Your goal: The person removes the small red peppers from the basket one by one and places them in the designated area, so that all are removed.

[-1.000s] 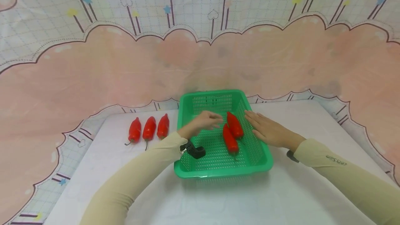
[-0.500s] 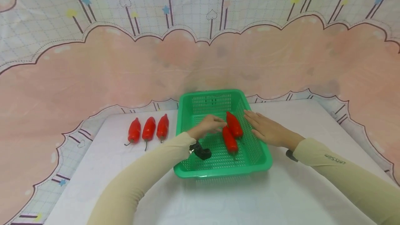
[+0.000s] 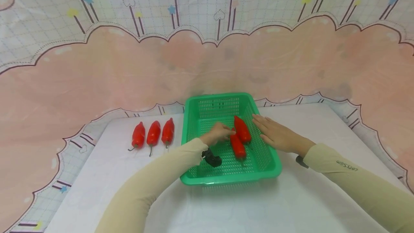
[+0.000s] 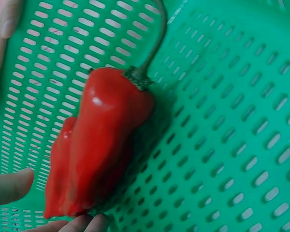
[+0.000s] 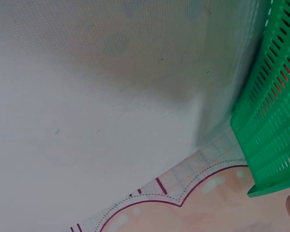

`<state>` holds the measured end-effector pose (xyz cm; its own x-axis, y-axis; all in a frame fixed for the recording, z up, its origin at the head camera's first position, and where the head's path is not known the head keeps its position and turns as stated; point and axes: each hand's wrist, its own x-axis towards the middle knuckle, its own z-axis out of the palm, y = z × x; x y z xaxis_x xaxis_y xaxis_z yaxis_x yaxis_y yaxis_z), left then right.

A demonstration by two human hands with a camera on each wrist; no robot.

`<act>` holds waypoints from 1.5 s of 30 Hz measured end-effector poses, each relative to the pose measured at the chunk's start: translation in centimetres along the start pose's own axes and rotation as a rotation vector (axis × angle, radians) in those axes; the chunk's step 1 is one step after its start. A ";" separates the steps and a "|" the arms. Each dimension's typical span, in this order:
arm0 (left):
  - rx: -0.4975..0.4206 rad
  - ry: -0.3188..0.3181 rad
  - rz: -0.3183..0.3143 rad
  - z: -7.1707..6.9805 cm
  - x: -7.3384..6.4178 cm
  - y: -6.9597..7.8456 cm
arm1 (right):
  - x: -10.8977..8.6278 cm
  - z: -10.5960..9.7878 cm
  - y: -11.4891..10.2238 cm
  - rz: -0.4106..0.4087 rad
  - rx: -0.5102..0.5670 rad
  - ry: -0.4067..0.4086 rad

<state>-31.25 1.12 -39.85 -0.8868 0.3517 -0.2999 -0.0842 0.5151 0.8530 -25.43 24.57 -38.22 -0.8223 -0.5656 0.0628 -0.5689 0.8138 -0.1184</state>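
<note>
Getting hold of the near red pepper (image 3: 238, 146) seems to be the step in hand. It lies in the green basket (image 3: 231, 179), right of the middle, tip away from the person and stem toward them. Just beside it lies the far red pepper (image 3: 242, 130), partly hidden behind it in the left wrist view. The left hand (image 3: 218, 134) is at the near pepper's tip: its fingers (image 4: 97, 222) are right at that end, while the thumb (image 4: 12, 188) stands clear, so the grasp looks wide. Whether the fingers press the skin, I cannot tell. The next move probably calls for bringing the thumb across onto the tip without dragging the neighbour along. The right hand (image 3: 279, 134) lies with straight fingers along the basket's right wall, gripping nothing, perhaps steadying it.

Left of the basket, on the white bench (image 3: 181, 211), three more peppers lie in a row, spaced apart, stems toward the person: an outer pepper (image 3: 138, 136), a middle pepper (image 3: 153, 133) and an inner pepper (image 3: 168, 131). Counted up: two peppers inside, three outside, five altogether; one basket; two hands; two pale sleeves (image 3: 352, 175). One patterned cloth (image 3: 207, 67) hangs behind.
</note>
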 end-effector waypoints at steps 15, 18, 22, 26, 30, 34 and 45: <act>0.098 0.115 0.036 1.5 -0.2 -0.1 | 0.0 -0.2 -0.1 -0.010 -0.002 0.010; 0.123 0.140 0.056 1.8 -0.5 -0.1 | 0.0 -0.2 -0.1 -0.009 -0.001 0.012; 0.151 0.147 0.083 2.3 -0.6 -0.3 | 0.0 -0.1 0.0 0.001 -0.004 0.009; 0.146 0.151 0.089 2.7 -0.8 -0.4 | -0.1 0.0 0.1 0.003 -0.006 0.011; 0.108 0.156 0.073 3.0 -0.9 -0.4 | -0.2 0.0 0.1 -0.006 0.004 0.024; 0.041 0.128 0.042 2.9 -0.7 -0.6 | -0.2 0.1 0.0 -0.007 0.009 0.026; -0.240 -0.016 -0.143 1.3 -0.6 -0.8 | -0.2 -0.1 -0.2 0.002 0.023 0.007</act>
<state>-30.06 1.50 -40.88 -0.8507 0.3023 -0.4300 -0.3152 0.3612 0.8776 -25.17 24.47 -38.15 -0.8233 -0.5633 0.0700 -0.5671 0.8114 -0.1414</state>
